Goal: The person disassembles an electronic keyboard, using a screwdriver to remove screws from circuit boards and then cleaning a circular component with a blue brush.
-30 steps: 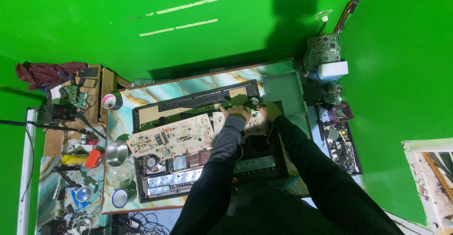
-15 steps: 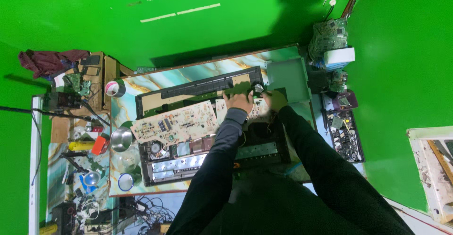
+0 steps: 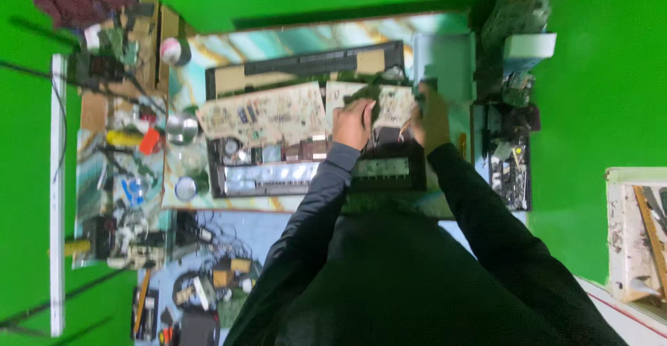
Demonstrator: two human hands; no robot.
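Green backdrop surrounds a crowded counter (image 3: 208, 47) with a marbled top, where an opened electronic chassis (image 3: 306, 137) lies with its boards exposed. Both hands work at the chassis's right end: the left hand (image 3: 353, 124) and the right hand (image 3: 431, 118) each appear closed on an edge of a small pale circuit board (image 3: 389, 103), which sits tilted above the chassis beside a larger beige circuit board (image 3: 264, 113); motion blur hides exactly how the fingers grip. Judging by this, the small board may flex or crack if the two hands pull unevenly, and any wires under it, dimly visible, could tear loose. A metal bowl (image 3: 182, 127) and loose tools (image 3: 132, 137) crowd the left side, so a swung elbow could knock parts off.
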